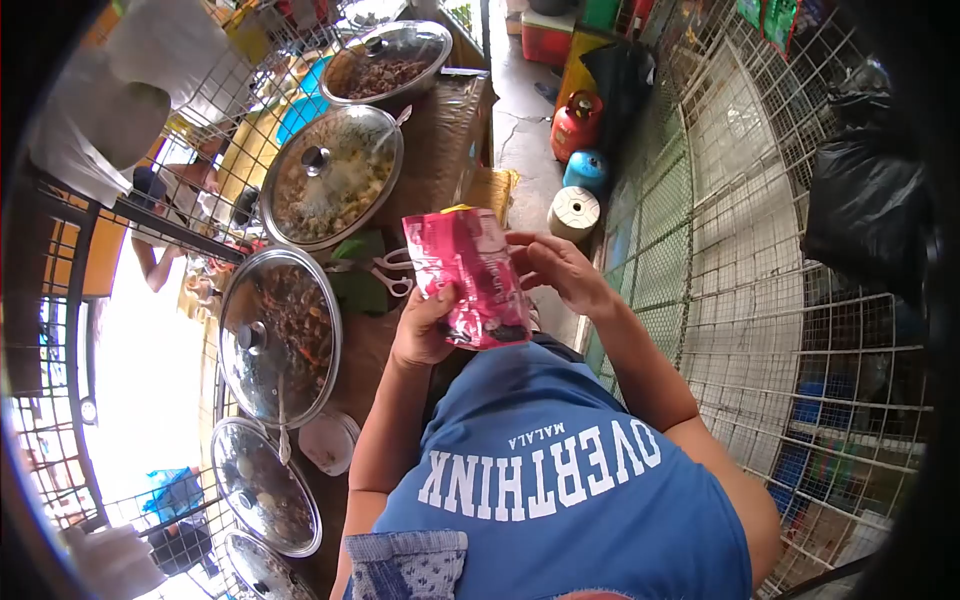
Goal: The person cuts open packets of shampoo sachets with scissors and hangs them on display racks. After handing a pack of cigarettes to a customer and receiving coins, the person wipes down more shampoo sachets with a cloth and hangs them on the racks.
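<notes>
A shiny pink plastic pouch [468,285] with printed sides stands upright in front of my chest. My left hand [424,325] grips its lower left side, the thumb lying across the front. At the pouch's right edge is my right hand [560,270], its fingers apart and slightly bent, some tips overlapping the edge. White-handled scissors [392,272] lie on the counter just left of the pouch, beside a dark green leaf [362,265].
Several glass-lidded pans of food, including one with meat and vegetables [285,340], line the counter [440,150] along a wire grille. On the floor ahead stand red [577,125] and blue [586,172] gas cylinders. A black bag [865,200] hangs on the right grille.
</notes>
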{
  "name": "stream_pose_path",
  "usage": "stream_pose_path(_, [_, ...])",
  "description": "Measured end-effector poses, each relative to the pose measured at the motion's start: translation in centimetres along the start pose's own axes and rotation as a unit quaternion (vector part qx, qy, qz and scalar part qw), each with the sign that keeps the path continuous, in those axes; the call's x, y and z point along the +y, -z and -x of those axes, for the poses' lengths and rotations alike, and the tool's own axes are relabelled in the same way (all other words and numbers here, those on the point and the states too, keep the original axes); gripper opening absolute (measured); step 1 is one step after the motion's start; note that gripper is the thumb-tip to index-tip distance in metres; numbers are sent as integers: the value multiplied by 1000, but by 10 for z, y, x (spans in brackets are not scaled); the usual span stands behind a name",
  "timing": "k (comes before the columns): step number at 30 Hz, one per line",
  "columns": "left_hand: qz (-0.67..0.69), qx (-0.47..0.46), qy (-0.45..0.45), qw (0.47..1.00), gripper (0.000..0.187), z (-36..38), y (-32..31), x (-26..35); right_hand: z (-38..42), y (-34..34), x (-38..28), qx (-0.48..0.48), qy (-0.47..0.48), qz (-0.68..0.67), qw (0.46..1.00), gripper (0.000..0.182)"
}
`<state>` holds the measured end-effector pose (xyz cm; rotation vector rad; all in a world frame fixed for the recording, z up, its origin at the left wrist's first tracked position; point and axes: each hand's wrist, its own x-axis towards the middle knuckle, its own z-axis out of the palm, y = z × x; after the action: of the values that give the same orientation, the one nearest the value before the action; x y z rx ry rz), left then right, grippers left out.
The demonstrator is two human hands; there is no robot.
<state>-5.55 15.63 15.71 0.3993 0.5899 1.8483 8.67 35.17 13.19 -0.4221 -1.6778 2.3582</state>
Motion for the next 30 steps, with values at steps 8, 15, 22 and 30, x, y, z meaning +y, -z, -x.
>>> stream_pose_path(8, [5, -35, 65, 997, 41, -30, 1, 3, -10, 19, -7, 62, 54, -66, 994, 58])
stream_pose_path(15, [-139, 44, 139, 979, 29, -90, -12, 20, -35, 58, -29, 93, 128, 260, 953, 38])
stream_pose_path(22, [-122, 63, 159, 978, 23, -159, -51, 15, -47, 98, -43, 146, 176, 146, 962, 24])
stream_pose_path(30, [-97, -3, 208, 973, 20, -217, -46, -7, -45, 156, -55, 181, 69, 101, 976, 38])
